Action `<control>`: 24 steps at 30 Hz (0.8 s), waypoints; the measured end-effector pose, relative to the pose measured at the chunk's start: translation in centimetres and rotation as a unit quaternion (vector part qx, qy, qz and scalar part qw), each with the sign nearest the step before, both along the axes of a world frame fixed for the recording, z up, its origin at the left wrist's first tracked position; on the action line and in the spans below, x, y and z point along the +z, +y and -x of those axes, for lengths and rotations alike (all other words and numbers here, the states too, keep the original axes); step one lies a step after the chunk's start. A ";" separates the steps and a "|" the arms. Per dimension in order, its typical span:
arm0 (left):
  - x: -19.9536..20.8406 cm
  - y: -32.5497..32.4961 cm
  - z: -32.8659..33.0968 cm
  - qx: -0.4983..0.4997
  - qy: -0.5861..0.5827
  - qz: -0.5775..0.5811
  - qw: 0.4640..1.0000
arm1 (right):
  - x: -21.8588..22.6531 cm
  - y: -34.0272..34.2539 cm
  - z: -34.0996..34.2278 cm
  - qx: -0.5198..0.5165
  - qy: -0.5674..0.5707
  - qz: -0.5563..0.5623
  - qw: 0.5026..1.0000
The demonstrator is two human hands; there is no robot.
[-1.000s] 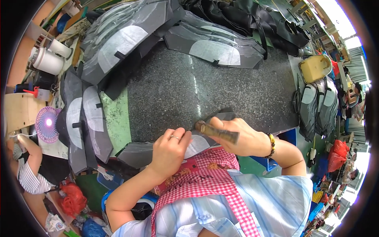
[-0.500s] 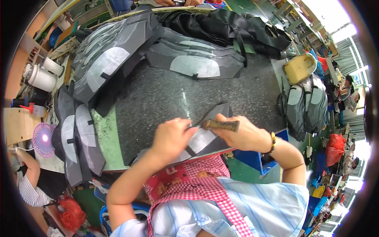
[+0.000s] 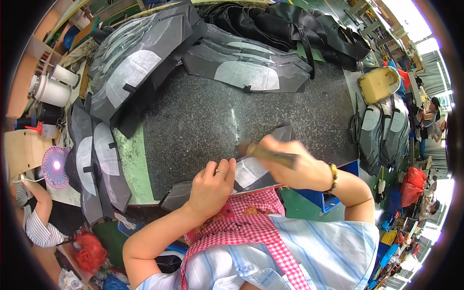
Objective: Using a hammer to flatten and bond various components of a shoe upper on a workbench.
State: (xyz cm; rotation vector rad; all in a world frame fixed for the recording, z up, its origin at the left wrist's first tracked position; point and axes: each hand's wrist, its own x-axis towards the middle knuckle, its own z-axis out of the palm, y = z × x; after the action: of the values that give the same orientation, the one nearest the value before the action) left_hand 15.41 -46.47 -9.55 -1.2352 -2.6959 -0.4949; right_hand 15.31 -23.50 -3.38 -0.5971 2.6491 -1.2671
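Observation:
My right hand [image 3: 295,166] grips a hammer [image 3: 273,155] by its worn brown wooden handle; its head end is blurred by motion. The hammer is over a dark grey panel [image 3: 249,172] with a pale white patch, lying along the table's near edge. My left hand [image 3: 211,186], with a ring on one finger, rests on this panel with its fingers stretched out, and hides part of it. The panel's far right end reaches past my right hand. Under the panel lies a speckled black work surface [image 3: 203,121].
Stacks of similar grey panels lie at the far left [image 3: 140,67], far middle [image 3: 246,75] and left edge [image 3: 104,159]. Black pieces [image 3: 285,29] are heaped behind. At right hang more panels [image 3: 382,130] below a yellow container [image 3: 379,84]. A small fan [image 3: 55,166] stands left, beside another person's arm [image 3: 39,200].
My left hand has moved down from near the hammer and its pinched fingers have straightened onto the panel. The hammer has swung and is now blurred. The view has shifted slightly.

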 end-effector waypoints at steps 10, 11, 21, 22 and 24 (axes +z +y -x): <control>0.0 -2.5 1.3 0.011 -0.146 -0.113 0.983 | -1.0 -1.2 0.2 0.056 -0.010 -0.137 0.989; -0.1 -2.6 0.9 0.010 -0.106 -0.087 0.991 | -1.0 -1.1 0.8 0.054 0.000 -0.140 0.989; 0.3 -5.0 0.2 -0.032 -0.081 -0.080 0.993 | 0.4 -4.0 0.8 0.072 -0.027 -0.083 0.994; 0.3 -5.3 0.1 -0.027 -0.085 -0.087 0.992 | 0.2 -4.6 0.4 0.112 -0.050 -0.127 0.984; -0.1 -6.4 1.0 -0.024 -0.172 -0.120 0.977 | -0.7 -5.2 0.0 0.163 -0.025 -0.162 0.973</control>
State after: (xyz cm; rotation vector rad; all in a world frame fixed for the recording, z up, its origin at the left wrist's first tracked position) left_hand 14.39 -52.84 -9.64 -1.2455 -2.7669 -1.0976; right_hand 15.30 -28.68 -4.08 -0.8846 2.5022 -0.7303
